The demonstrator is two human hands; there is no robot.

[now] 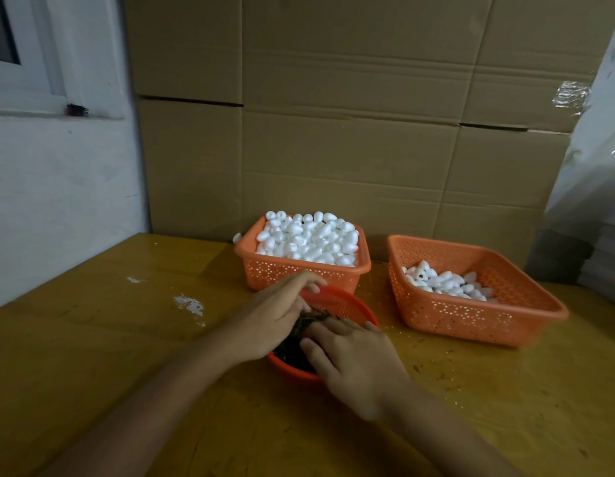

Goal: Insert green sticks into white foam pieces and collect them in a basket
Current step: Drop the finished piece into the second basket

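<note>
- Green thin sticks (pixel 294 346), dark and tangled, lie heaped in a round red-orange plastic bowl (pixel 337 297), directly under both hands; no single stick's long axis can be read.
- Left hand (pixel 282 315) reaches in from the left, fingers curled down into the heap and forefinger on the rim; whether it pinches a stick is hidden.
- Right hand (pixel 354 363), blurred, lies nearly flat over the heap's near side, gripping nothing visible.
- White egg-shaped foam pieces (pixel 309 235) fill an orange perforated plastic basket (pixel 299 271) just beyond the bowl, nearer the left hand.
- A second orange basket (pixel 464 316), to the right on the yellow wooden surface (pixel 127 356), holds few pieces.
</note>
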